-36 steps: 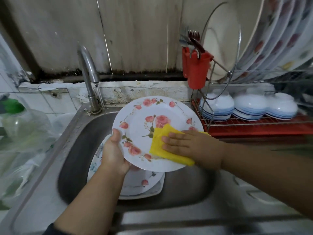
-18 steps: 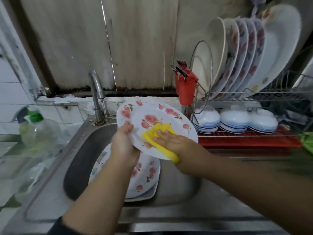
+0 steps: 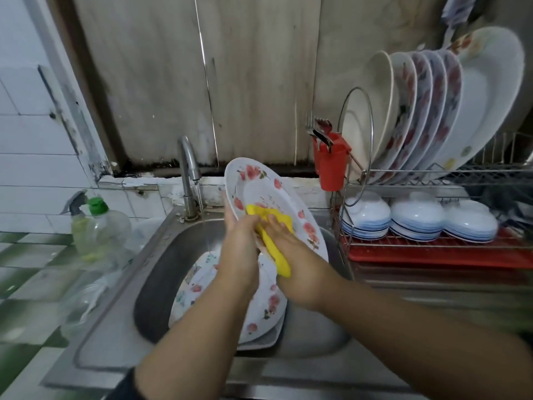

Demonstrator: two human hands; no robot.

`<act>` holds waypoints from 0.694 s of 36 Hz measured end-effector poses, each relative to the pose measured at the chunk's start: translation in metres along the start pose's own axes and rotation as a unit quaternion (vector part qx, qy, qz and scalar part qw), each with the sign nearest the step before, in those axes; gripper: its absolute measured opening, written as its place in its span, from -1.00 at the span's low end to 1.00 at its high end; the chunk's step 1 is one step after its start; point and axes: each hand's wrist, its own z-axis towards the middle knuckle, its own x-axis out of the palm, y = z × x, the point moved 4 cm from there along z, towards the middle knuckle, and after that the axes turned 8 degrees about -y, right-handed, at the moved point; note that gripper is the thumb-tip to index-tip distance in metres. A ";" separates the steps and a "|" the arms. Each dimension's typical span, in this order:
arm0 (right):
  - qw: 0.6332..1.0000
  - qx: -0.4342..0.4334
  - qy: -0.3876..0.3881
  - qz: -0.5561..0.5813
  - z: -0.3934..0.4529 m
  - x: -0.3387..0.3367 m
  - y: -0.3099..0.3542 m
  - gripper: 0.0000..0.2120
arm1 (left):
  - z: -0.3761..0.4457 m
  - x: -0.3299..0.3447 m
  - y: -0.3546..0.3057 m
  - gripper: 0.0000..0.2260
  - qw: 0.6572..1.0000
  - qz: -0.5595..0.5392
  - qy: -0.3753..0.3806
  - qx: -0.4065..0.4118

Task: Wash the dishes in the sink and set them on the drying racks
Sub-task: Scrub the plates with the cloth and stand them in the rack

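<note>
Where left hand (image 3: 240,241) grips, plate (image 3: 261,192) rim hidden, sink dishes (image 3: 268,307) part-covered

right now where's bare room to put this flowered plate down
Crowded: upper rack full of standing plates, lower tier covered by upturned white bowls, sink basin holding stacked plates. Bare: steel ledge along the sink's near rim, and the strip before the red tray.

Bare forearms, dark sleeve (image 3: 122,386) at left elbow
</note>
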 end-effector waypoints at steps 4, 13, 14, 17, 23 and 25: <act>0.978 -0.141 0.066 -0.140 -0.015 -0.027 -0.019 -0.16 | 0.021 -0.023 -0.039 -0.72 0.996 -0.063 0.049 -0.050; 0.999 0.022 0.005 0.023 0.008 -0.015 0.008 -0.13 | -0.001 0.009 -0.018 -0.45 0.997 0.051 0.020 0.052; 1.000 0.005 0.011 0.013 0.006 -0.020 0.007 -0.14 | 0.002 0.008 -0.026 -0.45 0.998 0.028 0.045 0.043; 0.988 -0.083 0.081 -0.104 -0.005 -0.037 -0.004 -0.14 | 0.022 -0.015 -0.050 -0.59 0.997 -0.008 0.073 -0.028; 0.998 -0.020 0.051 -0.040 0.001 -0.023 -0.002 -0.13 | 0.010 -0.006 -0.021 -0.56 0.997 0.059 -0.032 0.027; 1.000 -0.003 -0.019 0.017 0.005 -0.015 0.005 -0.13 | -0.006 0.003 -0.007 -0.51 0.994 0.099 -0.001 0.046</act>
